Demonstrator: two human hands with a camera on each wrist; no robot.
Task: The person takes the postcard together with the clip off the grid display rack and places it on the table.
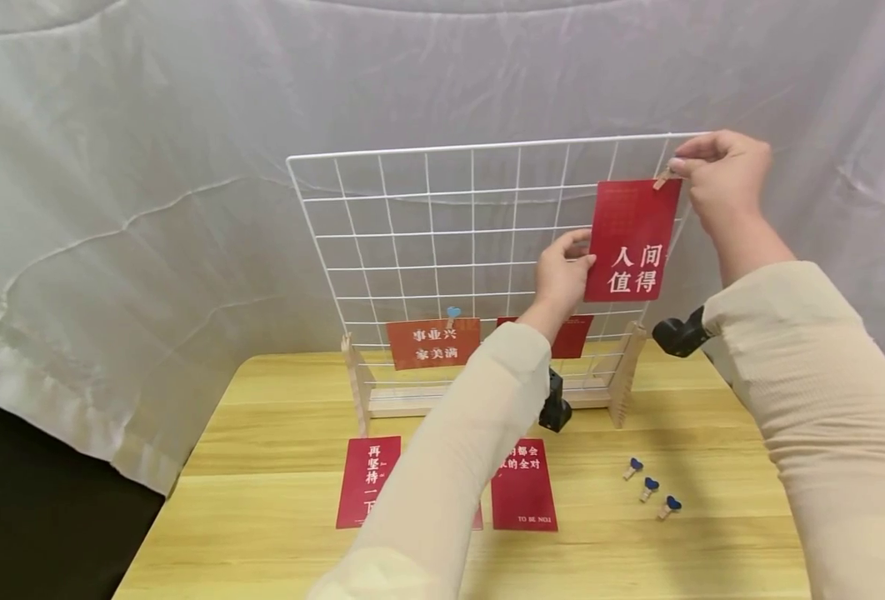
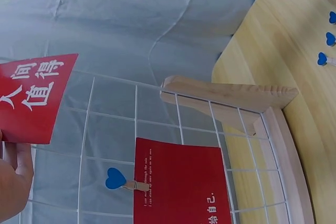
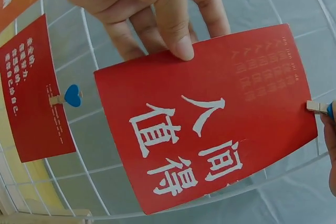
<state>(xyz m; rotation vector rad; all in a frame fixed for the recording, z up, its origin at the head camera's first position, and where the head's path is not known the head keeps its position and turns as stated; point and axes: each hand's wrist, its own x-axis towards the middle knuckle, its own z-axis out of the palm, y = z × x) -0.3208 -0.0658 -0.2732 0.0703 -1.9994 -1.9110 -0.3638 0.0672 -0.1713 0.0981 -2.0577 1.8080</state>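
A red card (image 1: 626, 229) with white characters is held upright against the upper right of a white wire grid (image 1: 472, 147). My left hand (image 1: 562, 273) pinches its left edge, thumb in front and fingers behind, as the right wrist view shows. At the card's top edge, near the right corner, my right hand (image 1: 729, 173) pinches a small wooden clothespin (image 3: 317, 107), whose jaws sit over that edge. Part of the clothespin's blue head shows beside the right fingers. Whether the clothespin also grips a grid wire, I cannot tell.
An orange card (image 1: 433, 354) and another red card (image 2: 181, 182) hang low on the grid by blue heart clothespins (image 2: 116, 179). Red cards (image 1: 525, 496) lie on the wooden table (image 1: 262, 483), partly behind my left sleeve. Several loose heart clothespins (image 1: 649, 488) lie at right. Wooden feet (image 1: 624, 379) hold the grid.
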